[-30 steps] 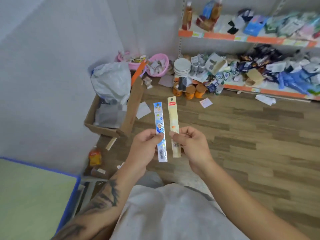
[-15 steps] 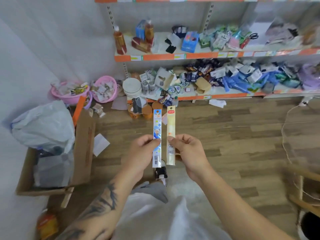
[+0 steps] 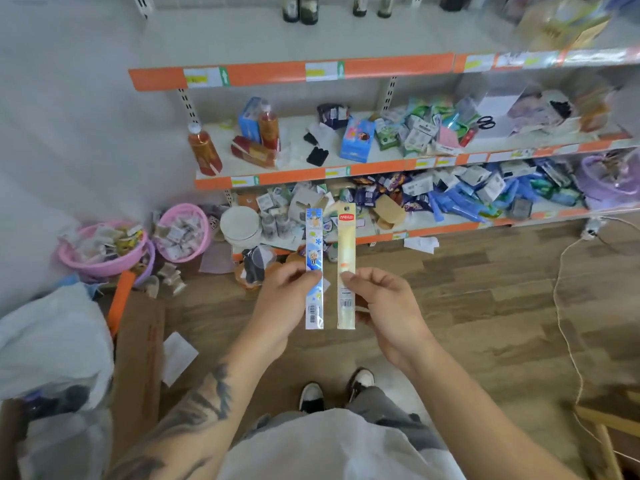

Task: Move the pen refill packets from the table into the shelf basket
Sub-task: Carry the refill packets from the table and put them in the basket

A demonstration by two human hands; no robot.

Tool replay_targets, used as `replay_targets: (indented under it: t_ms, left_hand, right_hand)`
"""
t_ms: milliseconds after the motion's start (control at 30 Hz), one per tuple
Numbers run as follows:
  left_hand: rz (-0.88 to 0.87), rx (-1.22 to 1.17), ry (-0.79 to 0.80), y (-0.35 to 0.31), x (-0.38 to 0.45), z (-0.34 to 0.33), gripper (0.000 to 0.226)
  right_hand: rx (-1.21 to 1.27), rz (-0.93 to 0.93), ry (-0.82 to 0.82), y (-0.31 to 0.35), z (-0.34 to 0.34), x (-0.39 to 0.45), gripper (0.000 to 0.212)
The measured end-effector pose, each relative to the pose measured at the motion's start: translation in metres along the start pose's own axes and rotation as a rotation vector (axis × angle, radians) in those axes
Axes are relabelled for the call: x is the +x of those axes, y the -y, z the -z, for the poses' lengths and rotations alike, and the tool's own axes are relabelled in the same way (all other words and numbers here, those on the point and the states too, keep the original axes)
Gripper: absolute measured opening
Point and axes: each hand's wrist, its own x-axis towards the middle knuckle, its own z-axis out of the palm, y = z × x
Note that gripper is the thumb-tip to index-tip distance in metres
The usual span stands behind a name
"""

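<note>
Mid-frame: blue refill packet (image 3: pixel 314 268) pinched upright in left hand (image 3: pixel 284 303); pale yellow refill packet (image 3: pixel 346 265), red label on top, pinched in right hand (image 3: pixel 384 306). Barcodes at lower ends.

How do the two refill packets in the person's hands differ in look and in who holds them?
The blue packet is printed with cartoon figures; the yellow packet is plain pale yellow with a red label at its top. The left hand pinches the blue packet, while the right hand pinches the yellow packet. Both are long, narrow, upright, side by side without touching, with barcodes near the bottom.
</note>
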Motion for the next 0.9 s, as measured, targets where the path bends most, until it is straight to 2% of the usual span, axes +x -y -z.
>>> replay_targets:
  t_ms: [167,467,733,900]
  left_hand:
    - [-0.081,-0.091,-0.013,-0.054,0.042,-0.01,0.009]
    - [-0.524,-0.114,-0.099,-0.218,0.112,-0.028,0.013]
    - [-0.692,-0.271,-0.007,-0.346,0.15,-0.056,0.018]
    - [-0.832,-0.333,-0.059,-0.384,0.172,-0.075,0.021]
  right_hand:
    - [-0.027,0.109,0.051,0.06,-0.004,0.047,0.015]
    - [-0.071,0.429,0.258,0.235,-0.033,0.121,0.027]
    - [-0.083,0.644,0.448,0.374,-0.048,0.167,0.013]
    - [-0.18,0.826,0.414,0.417,-0.053,0.192,0.017]
